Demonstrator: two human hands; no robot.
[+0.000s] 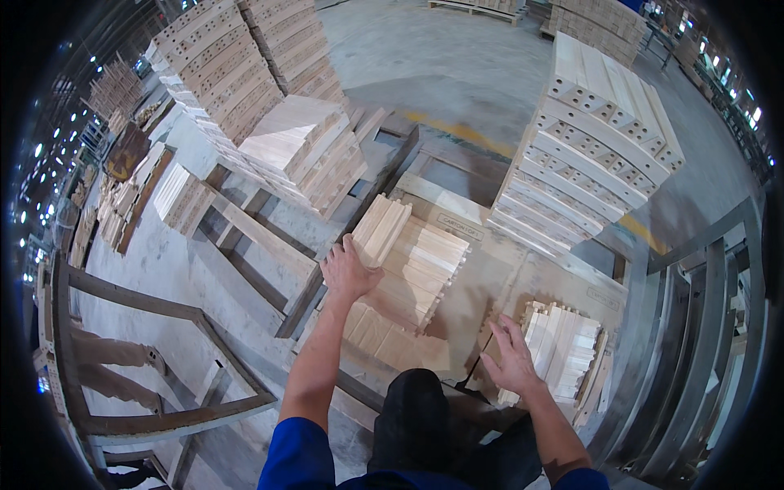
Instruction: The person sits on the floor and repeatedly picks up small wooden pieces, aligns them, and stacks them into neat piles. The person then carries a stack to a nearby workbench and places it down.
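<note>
My left hand (351,269) is at the left edge of a pile of short pale wooden slats (425,265), fingers spread. It overlaps the pile's edge, and I cannot tell whether it presses on the wood. A few slats (382,224) form a raised layer at the pile's far left. The pile lies on brown cardboard (482,286). Held above the cardboard, my right hand (513,358) has its fingers apart and nothing in them. Just right of it is a second pile of slats (559,343) with toothed-looking ends.
Tall stacks of drilled wooden blocks stand at the back left (216,69) and the right (588,147). A wooden pallet (261,220) lies left of the cardboard. Metal frames flank me at left (180,420) and right (710,327). Another person's legs (110,363) show behind the left frame.
</note>
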